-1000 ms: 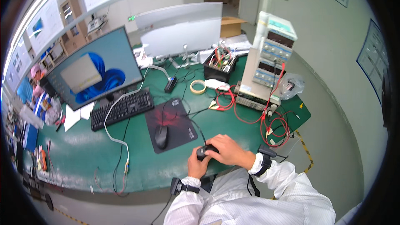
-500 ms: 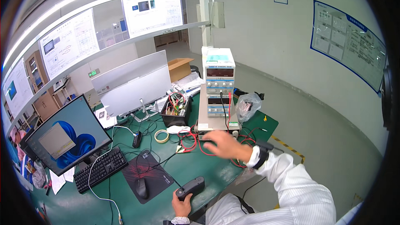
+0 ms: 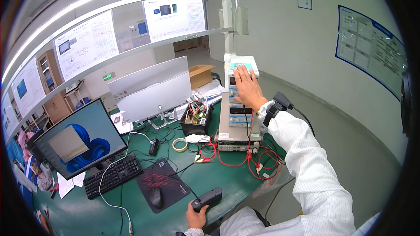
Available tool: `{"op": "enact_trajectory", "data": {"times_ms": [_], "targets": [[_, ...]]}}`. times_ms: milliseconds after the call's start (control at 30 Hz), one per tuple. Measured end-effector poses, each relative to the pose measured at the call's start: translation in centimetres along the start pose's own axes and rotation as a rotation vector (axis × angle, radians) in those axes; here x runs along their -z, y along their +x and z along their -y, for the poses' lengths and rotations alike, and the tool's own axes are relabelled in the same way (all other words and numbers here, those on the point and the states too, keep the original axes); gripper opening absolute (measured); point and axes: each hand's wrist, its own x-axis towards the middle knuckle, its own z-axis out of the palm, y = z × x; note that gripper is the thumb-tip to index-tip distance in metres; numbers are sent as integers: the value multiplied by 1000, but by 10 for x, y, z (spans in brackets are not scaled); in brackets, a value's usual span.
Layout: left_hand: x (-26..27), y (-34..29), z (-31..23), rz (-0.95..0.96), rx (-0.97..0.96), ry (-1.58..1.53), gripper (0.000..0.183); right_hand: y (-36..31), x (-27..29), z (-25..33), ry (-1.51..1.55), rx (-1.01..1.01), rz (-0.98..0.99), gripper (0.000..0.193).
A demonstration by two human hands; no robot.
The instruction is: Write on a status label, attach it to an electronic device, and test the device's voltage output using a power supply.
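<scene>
At the near edge of the green table, my left hand is closed round the left end of a black rounded handheld device, with a cable running from it. My right hand is reached out flat, fingers extended, over the front of the upper bench power supply. It hides most of that unit's panel; whether it touches cannot be told. Below stands a second power supply, on a wide beige instrument. Red and black leads run from the stack onto the table.
A mouse rests on a dark mat, beside a keyboard and a lit monitor. Behind are a tape roll, a black bin of parts and a second monitor seen from behind. A white cable crosses the table.
My right hand has moved up and away from above the leads to the upper power supply. My left hand still holds the black device. The view has shifted slightly.
</scene>
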Motion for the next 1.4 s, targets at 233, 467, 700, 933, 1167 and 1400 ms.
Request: {"op": "enact_trajectory", "data": {"times_ms": [233,467,700,933,1167,1400], "targets": [[2,2,3,-2,-5,-29,47,-5,-23,10,-136,-71,80,115],[2,5,-2,7,5,-61,45,-2,-32,10,-189,-75,-3,110],[-2,2,2,27,1,-57,45,-9,-9,9,-80,-74,40,106],[12,-11,-15,88,112,-26,60,-134,38,102,816,2,-26,54],[32,-89,-12,210,169,-36,27,-294,25,192,1562,-577,347,45],[-41,-146,165,494,405,433,32,-307,3,235,1569,-349,418,84]]}}
